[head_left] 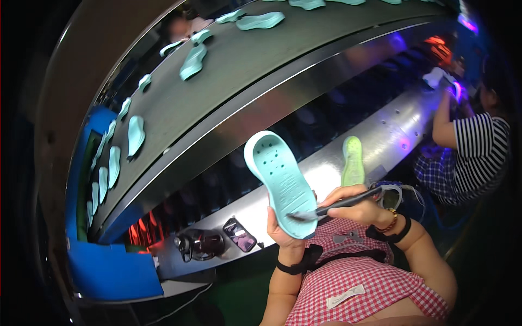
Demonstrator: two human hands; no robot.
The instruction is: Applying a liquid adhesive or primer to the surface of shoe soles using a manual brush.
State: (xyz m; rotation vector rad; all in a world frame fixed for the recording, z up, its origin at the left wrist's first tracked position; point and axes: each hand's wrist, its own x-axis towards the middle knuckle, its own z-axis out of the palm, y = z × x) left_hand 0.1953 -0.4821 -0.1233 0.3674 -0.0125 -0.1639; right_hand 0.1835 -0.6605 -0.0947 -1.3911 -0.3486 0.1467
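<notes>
A mint-green shoe sole [283, 176] with small holes near its upper end is tilted up in front of me. My left hand [281, 231] grips its lower end from below and the side. In my right hand [356, 206] is a black-handled brush [348, 202]. Its pale bristles touch the inner face of the sole near the lower end. On the metal ledge just beyond my right hand lies a yellow-green sole [353, 161].
A conveyor belt [228, 76] carries several mint soles [136, 136] beyond the metal ledge [201, 266]. A phone [239, 234] and a dark bottle [201, 245] rest on the ledge at left. At right sits a person in a striped shirt [481, 146]; another person [185, 27] is across the belt.
</notes>
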